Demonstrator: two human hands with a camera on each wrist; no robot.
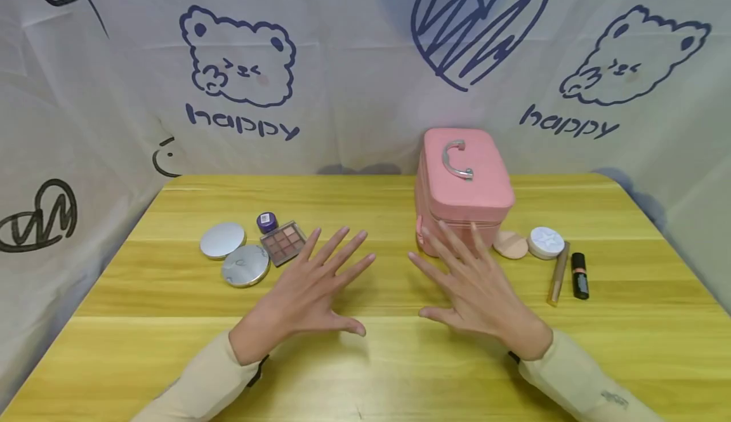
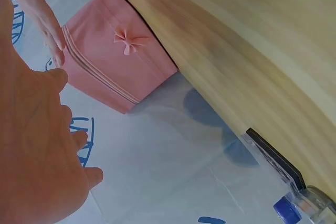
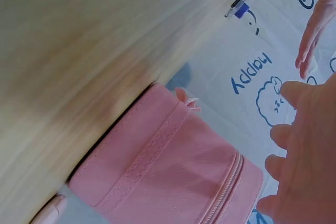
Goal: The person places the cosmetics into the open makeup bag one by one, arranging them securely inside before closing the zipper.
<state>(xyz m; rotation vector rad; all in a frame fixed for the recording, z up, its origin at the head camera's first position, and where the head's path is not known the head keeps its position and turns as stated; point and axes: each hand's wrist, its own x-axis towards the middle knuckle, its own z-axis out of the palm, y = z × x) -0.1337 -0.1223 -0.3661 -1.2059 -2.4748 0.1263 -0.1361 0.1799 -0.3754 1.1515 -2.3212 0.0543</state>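
Observation:
Both hands hover over the middle of the table with fingers spread and nothing held. My left hand (image 1: 308, 289) is nearest to an eyeshadow palette (image 1: 283, 243) with several brownish pans. Beside the palette are a small purple-lidded jar (image 1: 266, 221) and two round silver compacts, one (image 1: 223, 240) behind the other (image 1: 245, 266). My right hand (image 1: 480, 289) overlaps the front of a pink zippered cosmetic case (image 1: 468, 168) in the head view. The case is closed, with a silver handle on its lid; a pink bow (image 2: 128, 40) shows in the left wrist view.
Right of the case lie a round beige powder puff (image 1: 511, 245), a white round compact (image 1: 546, 243), a slim gold tube (image 1: 559, 275) and a black lipstick (image 1: 579, 276). A pale cloth (image 1: 354, 79) with bear and heart drawings hangs behind the wooden table (image 1: 388, 371).

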